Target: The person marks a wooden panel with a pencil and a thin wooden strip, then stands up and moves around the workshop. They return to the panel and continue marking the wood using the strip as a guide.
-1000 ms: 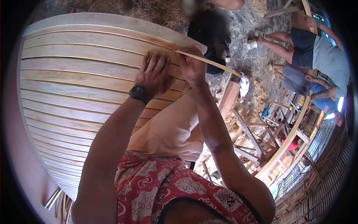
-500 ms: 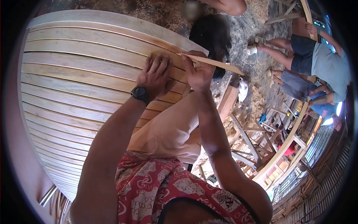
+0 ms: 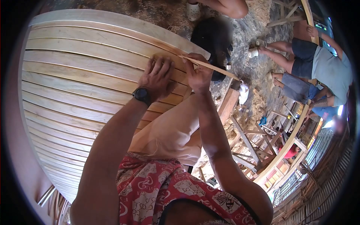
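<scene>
Firstly, the strip: one thin wooden strip (image 3: 221, 71), pale tan, narrow, its near end slim and the rest running out past the right fingers toward the white item below. Location: in the right hand (image 3: 200, 75), fingers clamped on it, thumb and forefinger near the end that lies at the edge of the planking.

Item: planked wooden surface (image 3: 82, 48), curved, light timber, long parallel boards with narrow dark seams; it spreads out under and left of the left fingers.

Item: left hand (image 3: 157, 77), laid on the boards just beside the right fingers, its own fingers slightly apart, bent at the tips and gripping nothing; black wristwatch (image 3: 141, 94) behind them at the wrist.

Item: white item (image 3: 243, 92), on the floor beyond the right fingers, near the strip's far end; whether it is a container, and what it may contain, cannot be told.

Item: reddish wood block (image 3: 228, 104), below and right of the right fingers.

Item: dark shape (image 3: 204, 35), partly blurred, above the right fingers.

Item: person in a light blue shirt (image 3: 330, 67), well apart, far right of both sets of fingers.
</scene>
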Demonstrator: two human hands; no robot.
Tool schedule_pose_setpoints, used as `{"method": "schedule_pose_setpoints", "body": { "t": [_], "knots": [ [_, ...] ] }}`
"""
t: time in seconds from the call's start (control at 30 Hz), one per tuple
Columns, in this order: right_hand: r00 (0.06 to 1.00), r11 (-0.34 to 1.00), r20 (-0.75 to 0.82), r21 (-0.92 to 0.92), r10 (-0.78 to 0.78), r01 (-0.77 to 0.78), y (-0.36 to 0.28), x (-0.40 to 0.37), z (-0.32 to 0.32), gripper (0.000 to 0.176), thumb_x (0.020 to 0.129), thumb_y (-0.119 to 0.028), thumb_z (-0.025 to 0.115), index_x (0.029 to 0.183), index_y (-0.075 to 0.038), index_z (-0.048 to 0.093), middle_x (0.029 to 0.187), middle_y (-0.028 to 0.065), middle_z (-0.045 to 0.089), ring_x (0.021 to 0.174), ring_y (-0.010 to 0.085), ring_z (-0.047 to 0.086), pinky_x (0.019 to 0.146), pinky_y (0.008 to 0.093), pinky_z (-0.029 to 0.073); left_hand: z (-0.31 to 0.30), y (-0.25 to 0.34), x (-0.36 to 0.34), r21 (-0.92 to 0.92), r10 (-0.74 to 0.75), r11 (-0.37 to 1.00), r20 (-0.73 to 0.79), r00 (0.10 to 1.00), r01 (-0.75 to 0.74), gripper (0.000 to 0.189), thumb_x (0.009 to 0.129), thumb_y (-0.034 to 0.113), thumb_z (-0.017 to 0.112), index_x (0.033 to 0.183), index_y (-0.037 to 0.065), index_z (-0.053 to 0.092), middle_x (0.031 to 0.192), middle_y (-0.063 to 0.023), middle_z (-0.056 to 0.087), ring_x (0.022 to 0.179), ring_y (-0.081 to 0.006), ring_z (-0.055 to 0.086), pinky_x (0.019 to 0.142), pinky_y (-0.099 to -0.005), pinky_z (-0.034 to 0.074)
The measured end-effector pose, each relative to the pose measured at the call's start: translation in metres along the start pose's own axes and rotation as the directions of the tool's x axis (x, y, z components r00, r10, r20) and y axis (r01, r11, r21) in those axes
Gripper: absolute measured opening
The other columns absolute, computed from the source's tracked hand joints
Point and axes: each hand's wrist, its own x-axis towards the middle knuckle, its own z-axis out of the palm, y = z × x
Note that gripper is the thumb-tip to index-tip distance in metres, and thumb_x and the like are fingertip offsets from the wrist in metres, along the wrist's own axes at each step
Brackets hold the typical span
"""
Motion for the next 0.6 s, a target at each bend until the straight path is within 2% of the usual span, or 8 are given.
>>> {"method": "schedule_pose_setpoints", "body": {
  "t": [0.17, 0.27, 0.33, 0.47, 0.53, 0.6],
  "knots": [
    [0.999, 0.997, -0.011, -0.072, -0.042, 0.041, 0.0051, -0.0018, 0.0, 0.009, 0.088, 0.005, 0.075, 0.094, -0.003, 0.073, 0.09, 0.0104, 0.074, 0.083, 0.0234, 0.072, 0.075, 0.0327, 0.056, 0.0011, 0.0, 0.0005, -0.023, 0.013, 1.0, -0.051, 0.999, -0.015, 0.072, 0.098, 0.051, 0.056, 0.151, 0.003, 0.048, 0.157, -0.0163, 0.044, 0.148, -0.037, 0.037, 0.126, -0.058, 0.02],
    [1.0, 0.999, -0.019, -0.04, 0.0, -0.001, 0.0051, -0.0031, 0.0013, 0.01, 0.087, 0.006, 0.074, 0.094, -0.002, 0.073, 0.089, 0.0107, 0.073, 0.083, 0.0235, 0.072, 0.075, 0.0327, 0.056, 0.0019, 0.0001, 0.0001, -0.012, 0.014, 1.0, -0.054, 0.998, -0.015, 0.072, 0.097, 0.051, 0.057, 0.15, 0.003, 0.049, 0.156, -0.0165, 0.045, 0.147, -0.0372, 0.038, 0.126, -0.0581, 0.021],
    [0.999, 0.998, -0.009, 0.045, 0.034, -0.033, 0.0041, -0.0027, 0.0015, 0.011, 0.087, 0.006, 0.075, 0.094, -0.002, 0.073, 0.09, 0.0111, 0.073, 0.083, 0.0235, 0.072, 0.075, 0.0331, 0.056, 0.0037, -0.0006, -0.0006, -0.003, 0.025, 1.0, -0.071, 0.997, -0.026, 0.072, 0.097, 0.052, 0.057, 0.149, 0.003, 0.049, 0.156, -0.0169, 0.045, 0.147, -0.0372, 0.038, 0.126, -0.058, 0.02],
    [0.997, 0.995, 0.006, 0.065, 0.082, -0.082, 0.002, -0.0034, -0.0004, 0.011, 0.087, 0.005, 0.075, 0.095, -0.002, 0.073, 0.09, 0.0113, 0.073, 0.084, 0.0237, 0.073, 0.075, 0.0335, 0.056, 0.0022, 0.001, -0.0001, 0.01, 0.02, 1.0, -0.055, 0.998, -0.02, 0.072, 0.098, 0.053, 0.056, 0.15, 0.003, 0.049, 0.156, -0.0172, 0.044, 0.148, -0.037, 0.037, 0.126, -0.058, 0.02],
    [1.0, 0.997, 0.015, -0.07, -0.014, 0.015, 0.003, -0.0028, -0.0009, 0.011, 0.088, 0.005, 0.074, 0.097, -0.001, 0.073, 0.092, 0.0117, 0.074, 0.085, 0.0244, 0.073, 0.076, 0.034, 0.057, 0.002, 0.0009, -0.0002, 0.024, 0.017, 1.0, -0.038, 0.999, -0.016, 0.072, 0.099, 0.053, 0.055, 0.151, 0.003, 0.048, 0.157, -0.0172, 0.044, 0.148, -0.037, 0.037, 0.126, -0.058, 0.019],
    [1.0, 0.997, 0.011, -0.077, -0.016, 0.017, 0.002, -0.0039, -0.0002, 0.012, 0.088, 0.004, 0.075, 0.098, -0.002, 0.073, 0.094, 0.012, 0.075, 0.087, 0.0247, 0.074, 0.077, 0.034, 0.057, 0.0006, 0.001, 0.0002, 0.019, 0.012, 1.0, -0.029, 0.999, -0.012, 0.072, 0.099, 0.053, 0.055, 0.151, 0.003, 0.048, 0.157, -0.0172, 0.044, 0.148, -0.037, 0.037, 0.126, -0.0579, 0.019]
  ]
}}
